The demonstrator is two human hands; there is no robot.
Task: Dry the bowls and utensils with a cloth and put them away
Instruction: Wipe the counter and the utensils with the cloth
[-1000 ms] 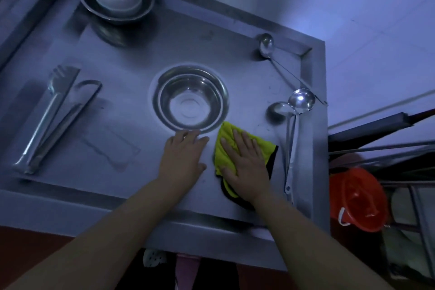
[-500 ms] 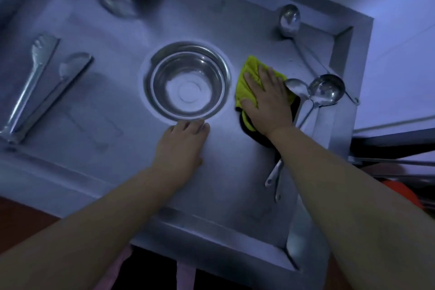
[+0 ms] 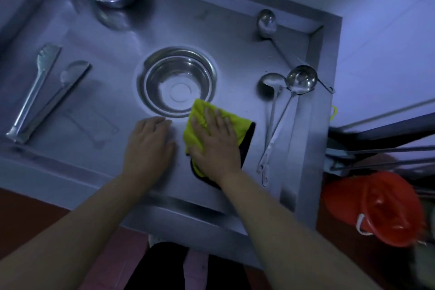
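Pressing flat with fingers spread, the right hand (image 3: 215,141) pins a folded yellow-and-black microfibre cloth (image 3: 237,129) to the brushed steel tabletop (image 3: 98,92); the left hand (image 3: 150,143) rests just beside it, fingers straight. Beyond both sits a round stainless bowl (image 3: 176,81), with three long-handled steel ladles (image 3: 277,101) to the right, handles running near-to-far. No writing is legible.

Just beyond the right hand's fingertips (image 3: 208,113) sits a glossy steel bowl (image 3: 176,82) on a matt brushed-metal table (image 3: 113,37), soft yellow cloth (image 3: 237,125) under them.
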